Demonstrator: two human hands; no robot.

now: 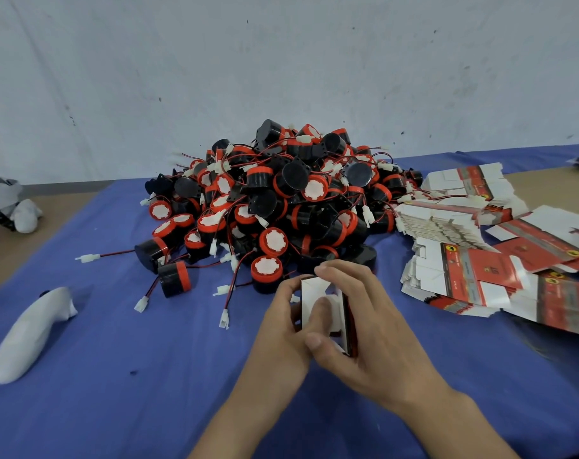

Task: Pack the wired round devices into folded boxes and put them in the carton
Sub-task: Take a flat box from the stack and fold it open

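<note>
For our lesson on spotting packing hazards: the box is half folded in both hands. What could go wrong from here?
1. The wires in the pile of round devices look tangled; pulling one device out may drag others along.
2. The box, gripped by the left hand and right hand, could crease if squeezed too hard.
3. The splayed flat boxes may slide apart.
</note>
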